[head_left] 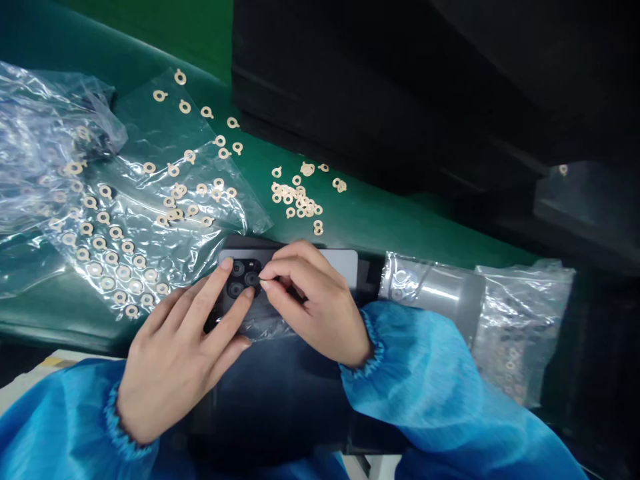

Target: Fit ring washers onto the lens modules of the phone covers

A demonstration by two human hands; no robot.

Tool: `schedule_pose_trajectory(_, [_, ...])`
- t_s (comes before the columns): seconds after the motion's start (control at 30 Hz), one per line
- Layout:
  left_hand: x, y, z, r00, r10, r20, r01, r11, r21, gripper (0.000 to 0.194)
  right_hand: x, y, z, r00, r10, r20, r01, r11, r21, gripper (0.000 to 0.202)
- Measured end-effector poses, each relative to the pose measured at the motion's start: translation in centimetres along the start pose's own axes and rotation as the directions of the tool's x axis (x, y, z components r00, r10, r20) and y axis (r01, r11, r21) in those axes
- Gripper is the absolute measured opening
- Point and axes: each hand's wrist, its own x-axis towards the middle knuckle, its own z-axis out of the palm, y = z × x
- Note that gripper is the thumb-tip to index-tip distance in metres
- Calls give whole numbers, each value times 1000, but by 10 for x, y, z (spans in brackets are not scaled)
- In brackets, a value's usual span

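A grey phone lies back up across the middle, its black camera block with round lenses at its left end. My left hand rests with fingers spread, its fingertips touching the block's upper left corner and lower edge. Thumb and index finger of my right hand are pinched together at the block's right edge; whatever lies between them is too small to make out. Clear plastic film shows under the phone's lower edge.
Many pale rings with small tabs lie on the green mat and on clear plastic bags at left. More bags lie at right, one holding rings. A large black object fills the upper right.
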Motion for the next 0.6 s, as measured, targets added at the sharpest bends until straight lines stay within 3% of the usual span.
schedule_pose_trajectory(0.6, [7, -1, -4, 1000, 5, 22, -6, 999, 32, 42, 2, -2, -1, 1000, -27, 12, 28, 996, -82, 12])
